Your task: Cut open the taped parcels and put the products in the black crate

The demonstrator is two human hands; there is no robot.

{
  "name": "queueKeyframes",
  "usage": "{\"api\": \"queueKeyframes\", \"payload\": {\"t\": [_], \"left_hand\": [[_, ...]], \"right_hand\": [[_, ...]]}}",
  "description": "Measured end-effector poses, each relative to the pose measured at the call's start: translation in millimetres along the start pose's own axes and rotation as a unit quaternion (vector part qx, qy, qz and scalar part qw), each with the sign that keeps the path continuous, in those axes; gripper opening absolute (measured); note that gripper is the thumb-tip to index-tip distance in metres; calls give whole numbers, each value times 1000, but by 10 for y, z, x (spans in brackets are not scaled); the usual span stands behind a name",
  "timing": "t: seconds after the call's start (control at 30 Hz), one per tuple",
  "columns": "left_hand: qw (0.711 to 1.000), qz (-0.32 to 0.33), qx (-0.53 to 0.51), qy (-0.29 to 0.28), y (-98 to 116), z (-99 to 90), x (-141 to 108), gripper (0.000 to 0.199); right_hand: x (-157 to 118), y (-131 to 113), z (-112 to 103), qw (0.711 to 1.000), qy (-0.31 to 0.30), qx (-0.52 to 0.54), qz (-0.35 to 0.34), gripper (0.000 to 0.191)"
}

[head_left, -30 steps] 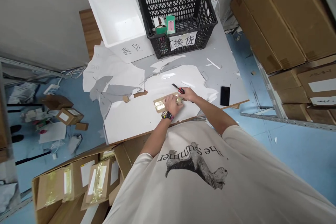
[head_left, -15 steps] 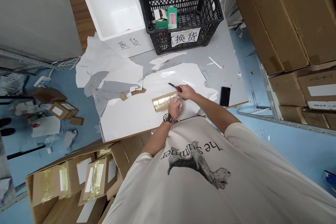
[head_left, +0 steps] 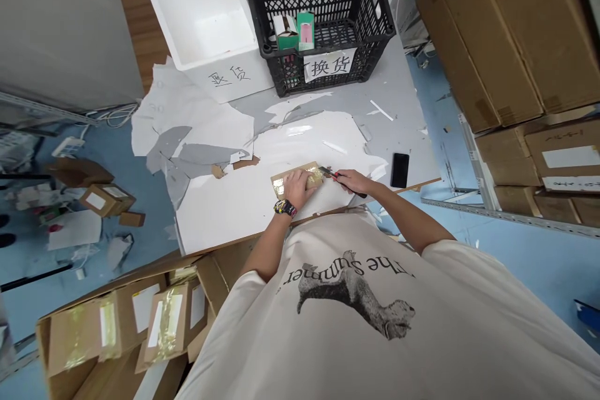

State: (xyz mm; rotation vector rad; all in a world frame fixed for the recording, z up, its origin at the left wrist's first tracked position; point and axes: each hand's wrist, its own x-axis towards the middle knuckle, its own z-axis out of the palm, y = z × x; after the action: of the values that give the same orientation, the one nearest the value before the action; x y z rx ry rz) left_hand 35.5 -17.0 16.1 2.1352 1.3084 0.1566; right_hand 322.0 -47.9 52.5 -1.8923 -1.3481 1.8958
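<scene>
Person's hands on a taped kraft parcel (head_left: 281, 185), knife out, tape unbroken as far as shows.

Parcel lies flat on the white sheet (head_left: 225, 219) near the table's near edge; clear tape (head_left: 315, 179) across its top looks uncut, though the middle is hidden. Left hand (head_left: 296, 189) palm-down on it, pressing, fingers curled, grip unclear. Right hand (head_left: 352, 182) closed around a red-and-black utility knife (head_left: 329, 173), tip just beside the parcel. Black phone (head_left: 399, 170) at 3 o'clock, black plastic crate (head_left: 281, 69) at 12, more taped parcels (head_left: 164, 325) at 7.
</scene>
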Motion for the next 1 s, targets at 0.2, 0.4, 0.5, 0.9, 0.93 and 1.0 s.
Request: {"api": "queueKeyframes", "payload": {"t": [0.2, 0.4, 0.5, 0.9, 0.93, 1.0], "left_hand": [[999, 26, -32, -10, -71, 70, 27, 45], [997, 37, -49, 41, -189, 22, -91, 41], [997, -4, -45, 66, -148, -7, -53, 43], [999, -17, -30, 22, -138, -157, 172, 62], [999, -15, -30, 17, -156, -163, 176, 64], [999, -17, -33, 8, -185, -164, 197, 65]], "right_hand": [[5, -86, 54, 989, 20, -142, -16, 15], [-150, -61, 85, 962, 106, -250, -37, 23], [-230, -37, 80, 962, 162, -219, -16, 29], [448, -423, 753, 967, 244, -67, 11, 37], [468, -416, 770, 967, 247, -71, 8, 38], [492, -396, 775, 966, 247, -79, 6, 38]]}}
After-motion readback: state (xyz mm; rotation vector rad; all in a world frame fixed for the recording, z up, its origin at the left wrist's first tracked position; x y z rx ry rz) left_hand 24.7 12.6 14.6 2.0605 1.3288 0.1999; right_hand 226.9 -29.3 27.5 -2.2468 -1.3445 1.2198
